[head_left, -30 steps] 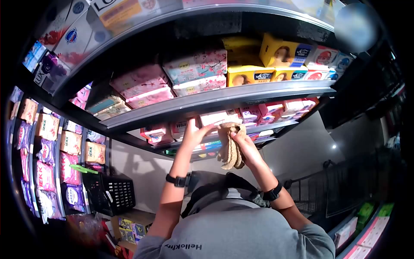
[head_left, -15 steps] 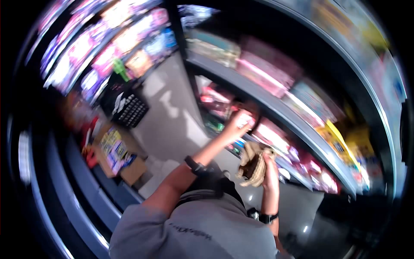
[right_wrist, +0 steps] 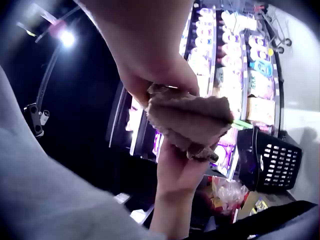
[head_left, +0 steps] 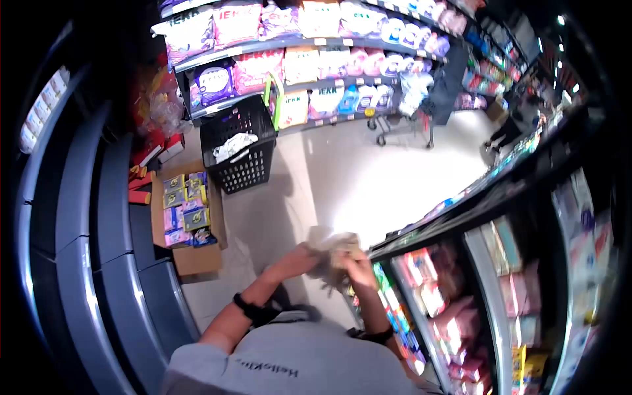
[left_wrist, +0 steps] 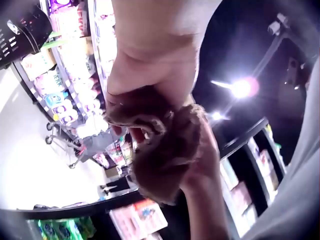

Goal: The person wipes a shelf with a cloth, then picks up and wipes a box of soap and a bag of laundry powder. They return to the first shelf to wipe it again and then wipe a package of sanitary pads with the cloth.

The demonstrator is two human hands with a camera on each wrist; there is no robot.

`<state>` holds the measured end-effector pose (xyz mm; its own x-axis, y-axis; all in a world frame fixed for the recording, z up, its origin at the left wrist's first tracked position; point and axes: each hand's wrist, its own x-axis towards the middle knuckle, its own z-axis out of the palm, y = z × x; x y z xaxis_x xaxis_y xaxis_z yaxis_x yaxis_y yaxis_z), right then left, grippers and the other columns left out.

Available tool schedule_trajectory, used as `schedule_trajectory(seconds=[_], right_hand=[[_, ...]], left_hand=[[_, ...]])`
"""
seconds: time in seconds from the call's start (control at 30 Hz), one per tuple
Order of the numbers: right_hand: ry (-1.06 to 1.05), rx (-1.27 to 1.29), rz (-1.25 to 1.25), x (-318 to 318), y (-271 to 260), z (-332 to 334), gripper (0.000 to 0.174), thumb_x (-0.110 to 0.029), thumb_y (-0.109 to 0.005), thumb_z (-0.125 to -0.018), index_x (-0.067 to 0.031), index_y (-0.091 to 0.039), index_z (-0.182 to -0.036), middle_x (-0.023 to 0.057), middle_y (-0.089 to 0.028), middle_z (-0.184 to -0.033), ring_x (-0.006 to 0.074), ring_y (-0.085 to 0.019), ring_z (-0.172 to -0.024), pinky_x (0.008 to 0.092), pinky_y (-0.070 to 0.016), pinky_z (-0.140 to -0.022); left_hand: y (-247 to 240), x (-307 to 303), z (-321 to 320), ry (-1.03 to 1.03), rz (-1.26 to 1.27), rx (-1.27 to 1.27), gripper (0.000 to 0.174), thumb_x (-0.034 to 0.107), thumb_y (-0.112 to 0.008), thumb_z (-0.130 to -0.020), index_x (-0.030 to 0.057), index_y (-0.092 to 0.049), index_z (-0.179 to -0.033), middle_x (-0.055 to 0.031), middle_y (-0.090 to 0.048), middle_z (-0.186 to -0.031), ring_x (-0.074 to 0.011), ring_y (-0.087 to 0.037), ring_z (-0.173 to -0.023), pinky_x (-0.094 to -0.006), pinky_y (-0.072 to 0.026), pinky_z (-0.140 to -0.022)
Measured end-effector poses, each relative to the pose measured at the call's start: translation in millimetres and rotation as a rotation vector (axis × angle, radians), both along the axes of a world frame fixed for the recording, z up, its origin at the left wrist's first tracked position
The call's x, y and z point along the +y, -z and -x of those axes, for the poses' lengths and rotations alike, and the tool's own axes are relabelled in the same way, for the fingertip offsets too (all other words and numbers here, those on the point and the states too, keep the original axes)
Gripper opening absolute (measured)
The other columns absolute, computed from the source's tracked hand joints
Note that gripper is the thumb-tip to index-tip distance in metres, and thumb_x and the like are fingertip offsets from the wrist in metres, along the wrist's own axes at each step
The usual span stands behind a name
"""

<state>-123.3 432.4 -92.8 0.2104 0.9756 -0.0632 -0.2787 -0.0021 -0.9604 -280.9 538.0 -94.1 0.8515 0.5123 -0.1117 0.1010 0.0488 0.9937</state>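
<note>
A tan, thick-textured cloth (head_left: 326, 242), folded and bunched, is held between both hands in front of the body. My left hand (head_left: 296, 262) grips its left side, with the fingers largely hidden behind the folds. From the other side, my right hand (head_left: 359, 268) pinches the cloth near its right edge. In the left wrist view, the cloth (left_wrist: 165, 165) hangs in dark folds below the left palm. The right wrist view shows the folded cloth (right_wrist: 190, 120) spanning the space between the two hands.
A black shopping basket (head_left: 240, 164) with a green handle stands on the floor ahead. Left of it are an open carton (head_left: 201, 260) of packets and grey shelves (head_left: 115, 283). Stocked shelves (head_left: 487, 289) run close on the right. A cart (head_left: 401, 128) stands farther off.
The view has swung left, from the tissue shelves toward the aisle and basket. Half a second ago the left hand was off the cloth near the shelf; now it grips the cloth again.
</note>
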Motion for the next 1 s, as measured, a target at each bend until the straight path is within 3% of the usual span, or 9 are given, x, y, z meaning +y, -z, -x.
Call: schedule_trajectory(seconds=[0.03,0.1,0.17,0.27,0.37,0.5,0.73,0.87,1.0], right_hand=[[0.03,-0.073,-0.102,36,4,13,0.018,-0.013,-0.057,-0.085,-0.0029,-0.058,-0.1,0.0025,-0.058,-0.092,0.0101,-0.053,-0.087,0.0229,-0.042,-0.077],[-0.04,-0.089,0.28,92,-7,25,0.026,-0.018,-0.055,-0.087,0.0,-0.054,-0.106,0.0044,-0.055,-0.098,0.0112,-0.051,-0.091,0.0229,-0.0403,-0.08],[-0.098,0.129,0.245,136,-32,44,0.045,-0.022,-0.058,-0.086,0.0019,-0.043,-0.12,0.0082,-0.052,-0.11,0.0147,-0.05,-0.1,0.0252,-0.0393,-0.085],[-0.172,0.162,0.114,192,-13,49,0.064,-0.024,-0.062,-0.083,0.0024,-0.028,-0.131,0.0124,-0.048,-0.12,0.0182,-0.047,-0.11,0.0282,-0.0374,-0.092],[-0.239,-0.053,0.229,234,-23,36,0.07,-0.023,-0.064,-0.081,0.0028,-0.024,-0.133,0.0148,-0.046,-0.123,0.0208,-0.044,-0.115,0.0301,-0.0349,-0.096],[-0.2,0.214,0.137,286,-11,-9,0.042,-0.013,-0.058,-0.084,-0.0001,-0.043,-0.122,0.0043,-0.055,-0.106,0.0112,-0.053,-0.091,0.0249,-0.0432,-0.078],[-0.127,0.133,0.189,387,61,-160,0.032,-0.013,-0.055,-0.087,0.0014,-0.049,-0.115,0.005,-0.056,-0.103,0.0123,-0.053,-0.093,0.026,-0.0429,-0.081],[-0.129,0.423,0.193,463,16,-247,0.029,-0.01,-0.05,-0.088,0.0012,-0.05,-0.115,0.0084,-0.058,-0.105,0.0173,-0.057,-0.095,0.0294,-0.0458,-0.082],[-0.301,0.582,0.145,545,2,-310,0.036,-0.018,-0.047,-0.091,0.0003,-0.043,-0.122,0.0102,-0.056,-0.111,0.0186,-0.056,-0.1,0.0314,-0.0463,-0.084]], left_hand=[[12,26,11,-0.082,-0.159,0.055,0.021,0.015,-0.051,-0.082,-0.0024,-0.06,-0.092,-0.0077,-0.062,-0.076,-0.0124,-0.056,-0.07,-0.0293,-0.0464,-0.064],[-29,61,35,-0.324,0.009,0.162,0.021,0.017,-0.057,-0.083,-0.003,-0.061,-0.083,-0.0046,-0.06,-0.062,-0.009,-0.054,-0.054,-0.0243,-0.0425,-0.049],[19,105,50,-0.432,0.046,0.025,0.023,0.019,-0.06,-0.082,-0.0038,-0.061,-0.085,-0.0052,-0.061,-0.065,-0.0091,-0.056,-0.061,-0.0261,-0.045,-0.054],[-22,147,53,-0.661,-0.101,0.08,0.025,0.019,-0.061,-0.081,-0.0046,-0.061,-0.09,-0.0061,-0.063,-0.07,-0.0098,-0.057,-0.066,-0.0283,-0.047,-0.06],[-13,191,37,-0.646,-0.141,0.0,0.026,0.019,-0.061,-0.08,-0.0049,-0.06,-0.091,-0.0078,-0.064,-0.073,-0.0104,-0.058,-0.069,-0.0297,-0.0472,-0.063],[0,250,-10,-0.498,-0.224,0.075,0.025,0.019,-0.065,-0.078,-0.0034,-0.061,-0.09,-0.0089,-0.064,-0.072,-0.0093,-0.058,-0.07,-0.0287,-0.0469,-0.062],[28,386,-136,-0.275,0.024,0.119,0.029,0.02,-0.063,-0.081,-0.0009,-0.057,-0.1,-0.0054,-0.061,-0.088,-0.0113,-0.056,-0.084,-0.0312,-0.0467,-0.073],[12,470,-214,-0.288,-0.139,-0.02,0.018,0.016,-0.058,-0.084,0.0028,-0.06,-0.095,0.0023,-0.053,-0.059,-0.0039,-0.042,-0.04,-0.0209,-0.0289,-0.034],[10,551,-272,-0.336,-0.215,-0.124,0.017,0.014,-0.057,-0.084,0.0028,-0.061,-0.097,0.0003,-0.058,-0.067,-0.0058,-0.05,-0.05,-0.0212,-0.0378,-0.042]])
